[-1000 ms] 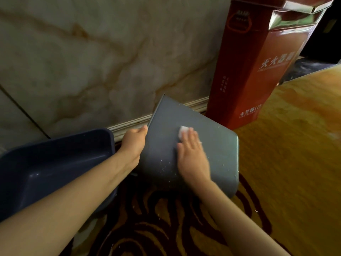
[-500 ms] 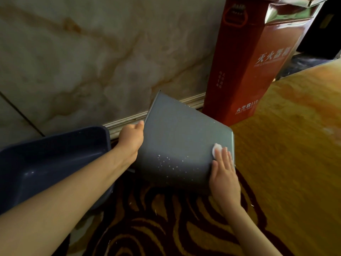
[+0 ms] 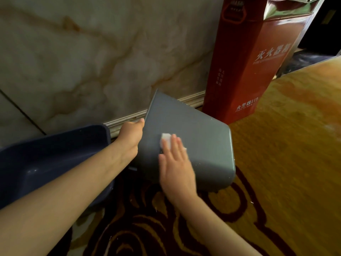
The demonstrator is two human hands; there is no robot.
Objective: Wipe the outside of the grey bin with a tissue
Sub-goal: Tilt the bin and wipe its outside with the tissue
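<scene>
Grey bin (image 3: 199,143), lying tipped on carpet (image 3: 276,163): left hand (image 3: 132,134) is gripping its rim to steady it while right hand (image 3: 175,163), fingers flat and spread, is pressing tissue (image 3: 166,139) against the upturned side.

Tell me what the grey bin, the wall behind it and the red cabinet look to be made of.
Grey bin: likely moulded plastic, matte, with rounded corners and a thin rim. Wall: polished marble or marble-look tile, veined with a visible seam. Red cabinet: probably painted metal, glossy, with reflections.

- Tall red cabinet (image 3: 249,58) stands just right of the tilted grey plastic bin (image 3: 199,145).
- Dark blue plastic tub (image 3: 55,156) crowds its left.
- Patterned carpet (image 3: 286,163) lies open on the right.
</scene>
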